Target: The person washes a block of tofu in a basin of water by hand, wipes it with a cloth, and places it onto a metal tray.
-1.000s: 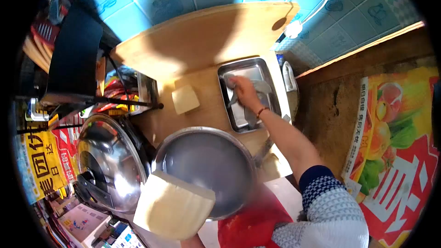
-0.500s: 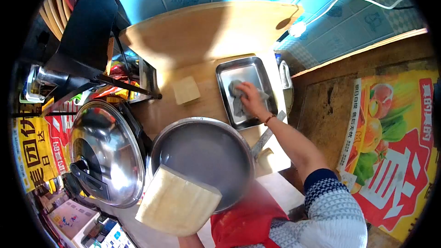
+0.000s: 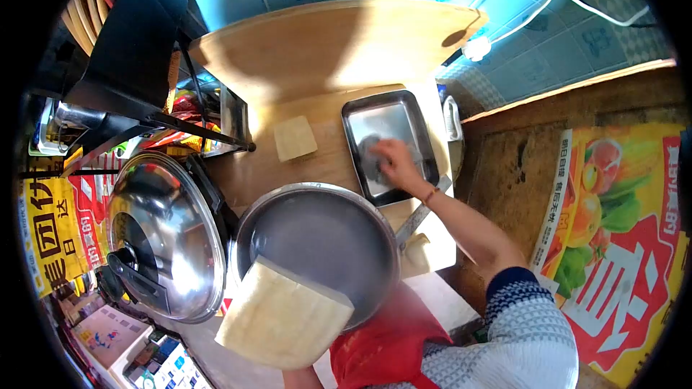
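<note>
My right hand (image 3: 396, 164) is bent over a small grey cloth (image 3: 373, 161), fingers closed on it, pressing it against the floor of a rectangular metal tray (image 3: 411, 119). The cloth is partly smeared by motion. At the bottom, a pale cream, square-cornered slab (image 3: 285, 317) hangs tilted over the near rim of a wide round pan (image 3: 317, 245). My left hand holds the slab from beneath; its fingers are hidden and only the wrist (image 3: 303, 378) shows. I cannot make out what the slab is made of.
A big shiny lid (image 3: 166, 238) with a black handle stands left of the pan. A thin pale square (image 3: 295, 138) lies on the wooden surface. Behind rises a curved wooden board (image 3: 404, 43); a black metal rack (image 3: 137, 50) is at the left, cables (image 3: 519, 21) at upper right.
My right hand has shifted slightly within the tray, its fingers more curled over the grey cloth, which is now more bunched. The slab stays over the pan; the view has shifted slightly.
</note>
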Demonstrator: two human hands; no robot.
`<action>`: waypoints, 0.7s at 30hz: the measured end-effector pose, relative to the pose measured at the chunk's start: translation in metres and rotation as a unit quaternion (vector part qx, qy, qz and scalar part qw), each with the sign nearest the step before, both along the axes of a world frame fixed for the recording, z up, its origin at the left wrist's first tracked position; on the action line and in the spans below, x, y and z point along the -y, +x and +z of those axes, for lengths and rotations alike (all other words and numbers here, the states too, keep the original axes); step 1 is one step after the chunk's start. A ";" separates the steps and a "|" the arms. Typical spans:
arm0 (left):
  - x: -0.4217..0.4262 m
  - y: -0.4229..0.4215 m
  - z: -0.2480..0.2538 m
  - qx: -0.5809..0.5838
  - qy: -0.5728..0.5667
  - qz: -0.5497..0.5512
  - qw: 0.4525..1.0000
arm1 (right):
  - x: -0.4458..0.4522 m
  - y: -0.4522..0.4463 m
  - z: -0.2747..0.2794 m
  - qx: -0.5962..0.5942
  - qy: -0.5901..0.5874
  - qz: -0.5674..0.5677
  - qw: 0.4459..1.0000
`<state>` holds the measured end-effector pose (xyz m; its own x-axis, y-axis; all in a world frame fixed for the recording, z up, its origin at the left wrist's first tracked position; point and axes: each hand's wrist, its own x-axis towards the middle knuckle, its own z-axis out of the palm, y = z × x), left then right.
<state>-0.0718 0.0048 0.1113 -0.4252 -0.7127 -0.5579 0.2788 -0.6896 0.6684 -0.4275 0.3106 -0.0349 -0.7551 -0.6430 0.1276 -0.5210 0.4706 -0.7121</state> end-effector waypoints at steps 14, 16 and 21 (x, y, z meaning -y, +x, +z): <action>-0.039 -0.007 -0.012 0.025 0.042 -0.004 0.999 | 0.078 -0.097 -0.040 -0.131 0.025 -0.088 0.987; -0.041 -0.002 -0.013 0.037 0.047 0.000 0.998 | 0.066 -0.120 -0.046 -0.087 -0.024 -0.002 0.996; -0.048 -0.006 -0.016 0.038 0.057 -0.012 0.998 | 0.026 -0.097 0.000 -0.148 0.136 -0.075 0.977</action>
<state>-0.0775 0.0528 0.0952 -0.3937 -0.6330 -0.6666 0.2128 -0.7682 0.6038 -0.5243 0.2850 -0.0347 -0.7992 -0.5689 0.1940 -0.5960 0.7084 -0.3781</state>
